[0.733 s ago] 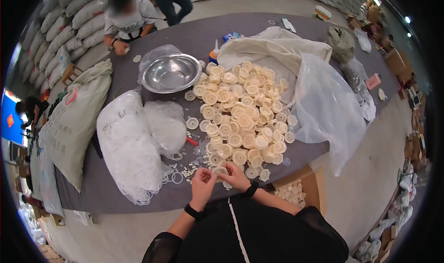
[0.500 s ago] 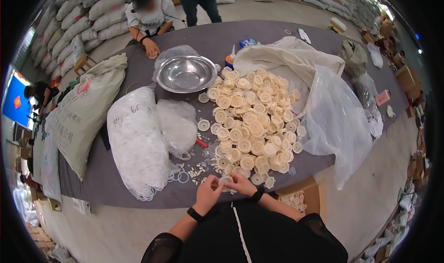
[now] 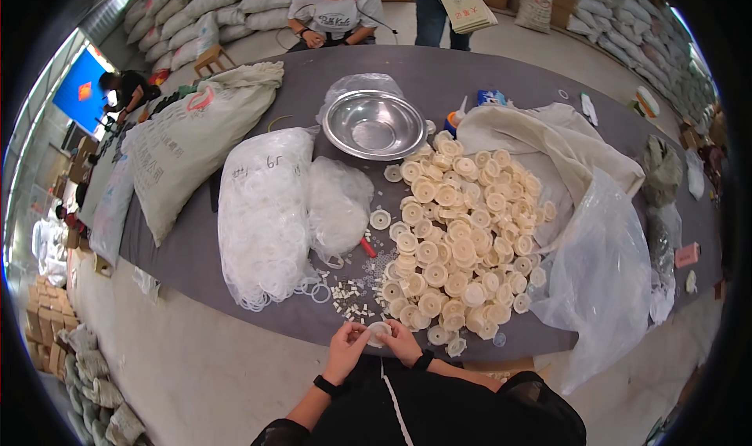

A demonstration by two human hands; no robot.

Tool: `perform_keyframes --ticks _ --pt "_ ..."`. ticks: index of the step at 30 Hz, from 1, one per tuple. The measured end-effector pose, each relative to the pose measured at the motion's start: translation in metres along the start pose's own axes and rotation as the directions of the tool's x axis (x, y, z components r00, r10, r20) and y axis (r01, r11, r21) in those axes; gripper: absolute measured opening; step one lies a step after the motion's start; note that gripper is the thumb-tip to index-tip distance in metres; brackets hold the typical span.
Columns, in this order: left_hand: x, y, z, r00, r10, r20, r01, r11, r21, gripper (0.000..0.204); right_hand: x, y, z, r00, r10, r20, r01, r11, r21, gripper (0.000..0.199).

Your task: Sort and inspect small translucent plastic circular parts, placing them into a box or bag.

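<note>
Between my two hands, at the near edge of the table, is a round whitish plastic cap (image 3: 379,334). My left hand (image 3: 345,351) pinches its left side with thumb and fingers. Closed on the opposite side is my right hand (image 3: 403,344). Just beyond lies a big heap of cream round plastic caps (image 3: 462,238). Small white plastic pieces (image 3: 352,299) and tiny clear rings (image 3: 374,267) are scattered left of the heap, close to a red tool-like object (image 3: 368,248).
A clear bag of white rings (image 3: 265,219) and a smaller bag (image 3: 338,207) lie left. Behind stands a steel bowl (image 3: 374,125). A large woven sack (image 3: 200,144) leans far left; cloth (image 3: 548,136) and plastic sheeting (image 3: 599,266) lie right. Two people are across the table.
My view has swung left, so the table's contents sit further right. Both hands keep hold of the cap. The seated person's hand has come back from the tabletop toward their body.
</note>
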State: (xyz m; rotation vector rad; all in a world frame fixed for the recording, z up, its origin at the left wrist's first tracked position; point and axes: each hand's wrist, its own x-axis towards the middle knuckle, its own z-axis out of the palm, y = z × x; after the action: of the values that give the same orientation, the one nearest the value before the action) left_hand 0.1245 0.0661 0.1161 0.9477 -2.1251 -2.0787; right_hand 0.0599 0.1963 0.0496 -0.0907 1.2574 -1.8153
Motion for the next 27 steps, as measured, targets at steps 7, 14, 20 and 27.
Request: perform_keyframes --ticks 7,14,20,27 --pt "-0.015 -0.053 -0.039 0.968 -0.01 -0.251 0.022 0.999 0.043 0.021 0.008 -0.005 -0.001 0.968 0.248 0.042 -0.242 0.875 0.419 0.02" --pt "0.013 -0.107 -0.118 0.822 -0.09 -0.563 0.234 0.954 0.19 0.055 0.042 0.0 0.006 0.967 0.252 0.046 -0.22 0.724 0.654 0.012" --pt "0.079 -0.087 -0.248 0.392 -0.039 -0.919 0.161 0.987 0.027 0.077 0.09 -0.001 0.035 0.975 0.219 -0.03 -0.122 0.645 0.754 0.011" --pt "0.192 -0.088 -0.318 0.816 -0.098 -0.569 -0.161 0.908 -0.386 0.061 0.189 -0.027 0.131 0.953 -0.079 -0.292 0.235 0.799 0.553 0.017"
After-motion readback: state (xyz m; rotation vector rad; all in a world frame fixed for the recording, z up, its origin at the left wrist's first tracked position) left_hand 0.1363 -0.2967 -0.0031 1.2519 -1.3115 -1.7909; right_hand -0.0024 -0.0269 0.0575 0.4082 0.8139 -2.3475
